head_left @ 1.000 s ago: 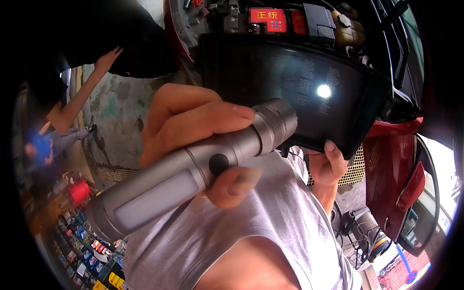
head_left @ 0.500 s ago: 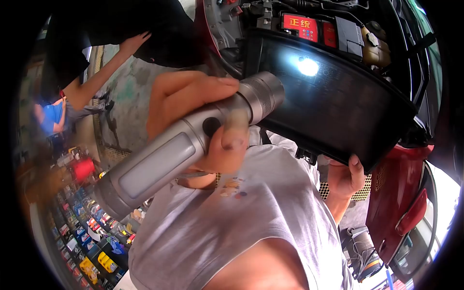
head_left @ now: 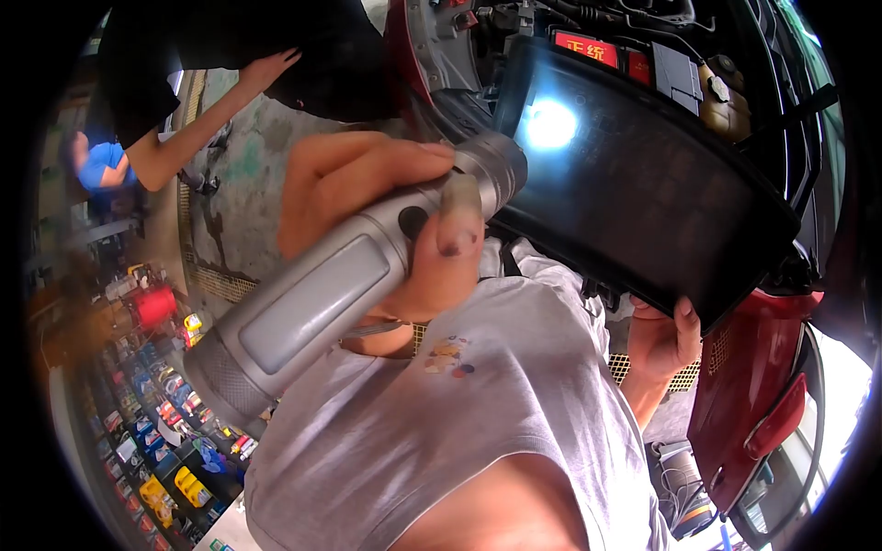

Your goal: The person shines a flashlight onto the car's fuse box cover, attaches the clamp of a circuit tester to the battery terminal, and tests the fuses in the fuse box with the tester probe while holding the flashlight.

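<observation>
My left hand is closed around a thick grey metal flashlight, its thumb beside a round black button. The lit end points up and right, throwing a bright white spot on a dark rectangular black plastic panel with a raised rim. My right hand grips the lower edge of that panel, thumb on the near side and fingers partly hidden behind it. The panel is tilted in front of the car's engine bay. What the panel is part of, I cannot make out.
Behind the panel are a battery with a red label and a tan reservoir. A red car body part stands at right. Someone in black is at upper left; shelves of colourful packages lie lower left.
The light spot has shifted left on the panel. The panel has moved slightly right and down with my right hand, and the flashlight has turned a little in my left hand.
</observation>
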Tool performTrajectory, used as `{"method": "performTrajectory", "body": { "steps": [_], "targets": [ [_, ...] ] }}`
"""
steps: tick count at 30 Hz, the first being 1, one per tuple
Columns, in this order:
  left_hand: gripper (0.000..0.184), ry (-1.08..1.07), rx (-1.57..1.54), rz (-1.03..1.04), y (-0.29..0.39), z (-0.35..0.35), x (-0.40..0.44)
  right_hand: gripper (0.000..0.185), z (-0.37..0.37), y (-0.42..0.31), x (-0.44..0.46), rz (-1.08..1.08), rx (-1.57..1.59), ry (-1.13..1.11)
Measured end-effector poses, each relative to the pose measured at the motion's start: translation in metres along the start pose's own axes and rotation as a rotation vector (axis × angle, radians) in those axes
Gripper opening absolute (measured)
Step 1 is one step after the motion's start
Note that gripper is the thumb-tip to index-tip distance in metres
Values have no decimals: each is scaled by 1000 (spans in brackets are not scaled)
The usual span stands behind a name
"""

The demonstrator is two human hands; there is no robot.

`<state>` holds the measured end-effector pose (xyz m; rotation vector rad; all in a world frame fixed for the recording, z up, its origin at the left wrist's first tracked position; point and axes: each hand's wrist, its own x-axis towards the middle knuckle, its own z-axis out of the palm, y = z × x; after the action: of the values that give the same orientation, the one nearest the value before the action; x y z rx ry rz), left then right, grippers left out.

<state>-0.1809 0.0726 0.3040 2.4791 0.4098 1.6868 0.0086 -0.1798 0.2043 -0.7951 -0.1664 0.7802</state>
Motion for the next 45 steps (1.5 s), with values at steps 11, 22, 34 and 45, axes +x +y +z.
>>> {"method": "performTrajectory", "body": {
  "steps": [11, 22, 34, 45],
  "targets": [
    [23, -7, 50, -100, 18, -4, -1, 37, 1, -3, -2, 7, 26, -44],
    [36, -48, 35, -247, 36, -16, 1, 37, 0, 0, -7, -2, -7, -76],
    [21, -50, 61, 29, 23, -23, -4, 36, 2, 0, -17, -13, 9, -37],
    [37, -10, -36, -131, 37, -28, -5, 40, -2, 7, -28, -30, 32, -52]
  ]
}}
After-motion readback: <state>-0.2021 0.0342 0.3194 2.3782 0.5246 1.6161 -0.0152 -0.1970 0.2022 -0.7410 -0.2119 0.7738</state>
